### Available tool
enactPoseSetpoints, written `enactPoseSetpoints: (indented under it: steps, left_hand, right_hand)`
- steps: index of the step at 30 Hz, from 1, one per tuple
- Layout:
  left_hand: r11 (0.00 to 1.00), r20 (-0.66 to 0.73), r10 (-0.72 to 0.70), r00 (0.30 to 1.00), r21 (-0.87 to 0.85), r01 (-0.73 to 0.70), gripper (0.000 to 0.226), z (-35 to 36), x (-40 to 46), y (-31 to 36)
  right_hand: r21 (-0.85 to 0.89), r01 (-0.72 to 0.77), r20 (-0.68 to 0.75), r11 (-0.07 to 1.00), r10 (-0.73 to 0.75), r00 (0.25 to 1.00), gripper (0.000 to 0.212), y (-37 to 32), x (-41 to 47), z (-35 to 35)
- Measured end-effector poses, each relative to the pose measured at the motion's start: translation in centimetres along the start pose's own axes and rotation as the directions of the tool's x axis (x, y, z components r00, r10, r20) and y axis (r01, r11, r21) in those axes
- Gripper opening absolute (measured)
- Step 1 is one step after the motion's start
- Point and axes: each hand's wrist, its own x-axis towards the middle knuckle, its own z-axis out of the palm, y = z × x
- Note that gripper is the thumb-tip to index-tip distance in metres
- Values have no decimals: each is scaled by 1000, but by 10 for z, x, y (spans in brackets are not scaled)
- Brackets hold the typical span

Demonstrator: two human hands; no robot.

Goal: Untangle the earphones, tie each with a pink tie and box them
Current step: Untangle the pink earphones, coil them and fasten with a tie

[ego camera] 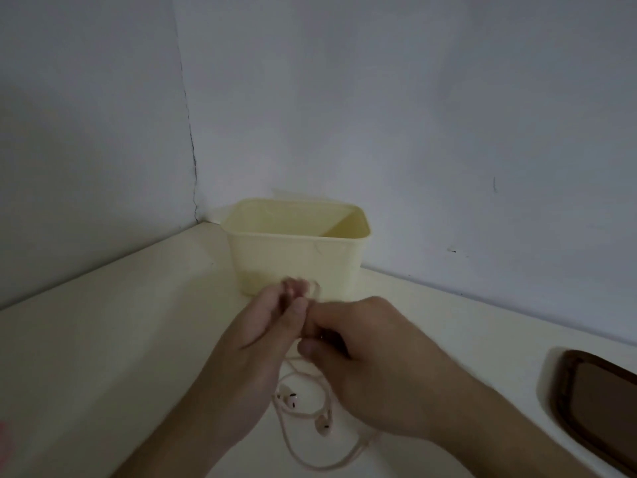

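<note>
A pale yellow open box (pixel 296 246) stands in the corner of the cream table. Just in front of it my left hand (pixel 269 326) and my right hand (pixel 358 339) meet, fingers curled and pinching a pale pink earphone cord; the fingertips are blurred. A small loop of cord shows above the fingers. The rest of the earphone cord (pixel 303 439) hangs down in loops onto the table between my forearms, with two white earbuds (pixel 287 400) lying there. No pink tie can be made out in the fingers.
The box sits against the grey wall (pixel 413 115) where two walls meet. A dark brown tray (pixel 599 405) lies at the right edge of the table. A faint pink patch (pixel 4 439) shows at the far left edge.
</note>
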Motion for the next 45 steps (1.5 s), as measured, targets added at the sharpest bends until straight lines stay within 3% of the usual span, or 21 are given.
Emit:
enactPoseSetpoints:
  steps: [3,6,11,15,18,21,25,28,32,39,45]
  left_hand:
    - [998,126,-33,992,62,25,43,2,-3,3]
    - [995,159,-95,983,-22,100,49,1,-2,8]
    - [893,202,-89,975,-418,168,40,-4,-1,14]
    - [852,161,15,987,-519,72,27,-6,3,10]
    - [855,35,-38,999,-516,51,18,-7,5,10]
    - [882,-55,-60,997,-471,27,8,-4,6,14]
    - [855,-100,-69,993,-519,7,22,-6,6,16]
    - [836,-74,-81,994,-549,27,18,-8,5,16]
    - [853,27,-53,998,-518,59,13,-10,3,12]
    - [866,35,-13,999,-499,29,18,-10,3,10]
    - [853,91,-44,995,-515,85,35,-14,3,8]
  right_hand:
    - [58,-37,-77,998,42,996,19,6,0,-15]
    - [120,-36,-141,992,53,989,23,16,0,-25]
    - [210,-83,-120,974,110,987,30,25,6,-17]
    - [125,-96,-64,988,104,992,34,23,8,4]
    - [180,-123,-17,976,128,992,26,17,7,18]
    - [410,-220,108,885,193,975,25,8,7,27]
    - [542,-210,164,813,143,976,33,6,8,29]
    - [660,-205,147,722,143,979,42,12,9,27]
    - [804,-145,97,577,113,989,35,13,10,28]
    - [678,-50,-146,733,201,969,14,9,9,38]
    - [668,-53,-140,743,195,971,16,5,3,40]
